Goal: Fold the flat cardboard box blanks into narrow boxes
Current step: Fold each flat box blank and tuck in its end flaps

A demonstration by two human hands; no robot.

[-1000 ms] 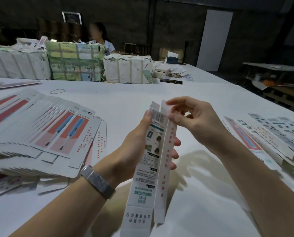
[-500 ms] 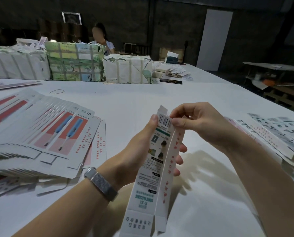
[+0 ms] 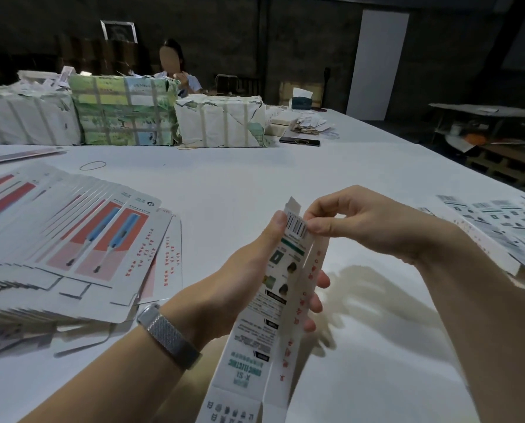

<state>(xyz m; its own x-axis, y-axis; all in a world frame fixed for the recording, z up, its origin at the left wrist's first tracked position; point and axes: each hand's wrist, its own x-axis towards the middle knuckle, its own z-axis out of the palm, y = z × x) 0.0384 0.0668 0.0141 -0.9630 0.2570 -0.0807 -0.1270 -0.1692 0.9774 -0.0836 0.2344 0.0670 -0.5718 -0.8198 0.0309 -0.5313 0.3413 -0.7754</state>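
I hold a long narrow white box (image 3: 273,306) upright above the table, its printed back panel with a barcode facing me. My left hand (image 3: 240,282) grips its middle, thumb on the left edge and fingers curled behind. My right hand (image 3: 356,221) pinches the top end by the barcode, where a small flap (image 3: 293,204) sticks up. The bottom flaps hang open near the lower frame edge. A fanned stack of flat blanks (image 3: 81,245) with red and blue print lies to my left.
More flat printed blanks (image 3: 499,221) lie at the right edge of the white table (image 3: 255,178). Strapped bundles (image 3: 123,114) line the far side, with a person (image 3: 175,65) seated behind them. A rubber band (image 3: 92,165) and a dark phone (image 3: 299,141) lie on the table.
My right hand has come down from the raised top flap onto the box's top end, fingers now pinching beside the barcode. The box has tilted slightly; my left hand keeps its grip.
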